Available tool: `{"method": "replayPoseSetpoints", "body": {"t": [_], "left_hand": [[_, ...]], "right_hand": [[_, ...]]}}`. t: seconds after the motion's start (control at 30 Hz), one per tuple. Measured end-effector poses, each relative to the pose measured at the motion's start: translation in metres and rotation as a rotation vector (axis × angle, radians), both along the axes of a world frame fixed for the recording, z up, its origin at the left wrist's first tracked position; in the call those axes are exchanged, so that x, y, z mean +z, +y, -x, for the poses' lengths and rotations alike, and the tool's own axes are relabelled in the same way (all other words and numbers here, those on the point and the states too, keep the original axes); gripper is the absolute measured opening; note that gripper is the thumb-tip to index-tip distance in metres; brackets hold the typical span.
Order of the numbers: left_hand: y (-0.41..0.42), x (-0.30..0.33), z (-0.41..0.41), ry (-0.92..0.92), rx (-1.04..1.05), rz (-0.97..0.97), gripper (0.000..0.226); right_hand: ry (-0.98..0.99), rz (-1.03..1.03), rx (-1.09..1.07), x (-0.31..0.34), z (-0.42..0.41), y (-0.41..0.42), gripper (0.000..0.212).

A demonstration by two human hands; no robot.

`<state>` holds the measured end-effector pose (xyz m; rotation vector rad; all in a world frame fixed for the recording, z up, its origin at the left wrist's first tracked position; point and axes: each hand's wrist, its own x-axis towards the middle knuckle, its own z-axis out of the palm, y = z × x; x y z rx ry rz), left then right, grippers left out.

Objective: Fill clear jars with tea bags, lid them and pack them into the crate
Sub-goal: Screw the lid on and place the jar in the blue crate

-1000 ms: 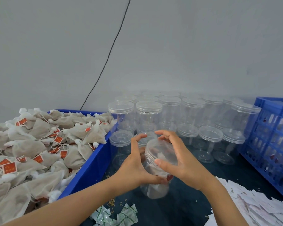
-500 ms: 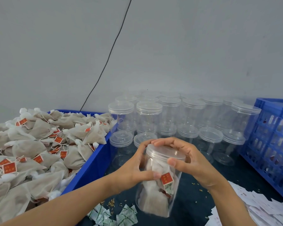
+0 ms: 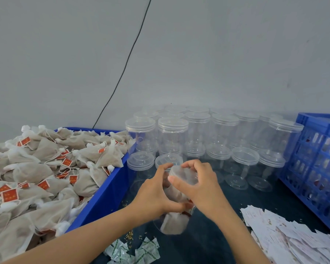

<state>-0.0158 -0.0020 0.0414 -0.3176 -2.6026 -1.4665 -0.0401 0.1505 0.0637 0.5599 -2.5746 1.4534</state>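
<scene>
A clear jar (image 3: 172, 222) with tea bags inside is held over the dark table, tilted away from me. My left hand (image 3: 156, 191) grips its body from the left. My right hand (image 3: 200, 185) curls over the clear lid (image 3: 183, 175) on the jar's mouth, fingers around its rim. Loose tea bags (image 3: 46, 168) with red tags fill a blue bin (image 3: 107, 195) on the left. A blue slatted crate (image 3: 316, 157) stands at the right with jars showing through its side.
Several empty lidded clear jars (image 3: 198, 134) stand stacked in rows behind my hands, against the grey wall. White paper slips (image 3: 286, 237) lie at the lower right. Small green-and-white sachets (image 3: 133, 252) lie near the front edge. A black cable runs down the wall.
The jar has tipped further away from me and sits a little lower. My right hand has turned on the lid, its fingers now more curled around the rim.
</scene>
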Motion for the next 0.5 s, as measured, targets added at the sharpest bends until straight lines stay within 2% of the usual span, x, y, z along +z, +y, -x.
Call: {"method": "replayPoseSetpoints", "body": {"t": [0.07,0.13,0.2,0.27,0.4,0.43,0.5], "left_hand": [[-0.003,0.000,0.001,-0.001,-0.010,-0.003,0.087],[-0.005,0.001,0.003,-0.015,-0.013,-0.033,0.081],[-0.006,0.001,0.005,-0.023,-0.012,-0.083,0.080],[-0.004,0.000,0.005,-0.014,0.000,-0.090,0.079],[-0.001,-0.002,0.004,0.045,0.046,-0.022,0.085],[-0.001,-0.001,0.003,0.057,0.058,-0.012,0.087],[-0.002,0.001,0.003,0.064,0.059,-0.007,0.091]], "right_hand": [[-0.044,0.001,0.060,0.001,0.000,0.002,0.057],[-0.162,0.114,0.266,0.008,0.001,0.014,0.060],[-0.188,0.124,0.373,0.013,0.003,0.026,0.060],[-0.100,0.033,0.317,0.014,0.003,0.028,0.060],[-0.011,-0.113,0.080,0.007,0.002,0.016,0.097],[-0.031,-0.111,0.075,0.005,0.002,0.014,0.099],[-0.091,-0.003,0.181,0.003,0.004,0.014,0.089]]}}
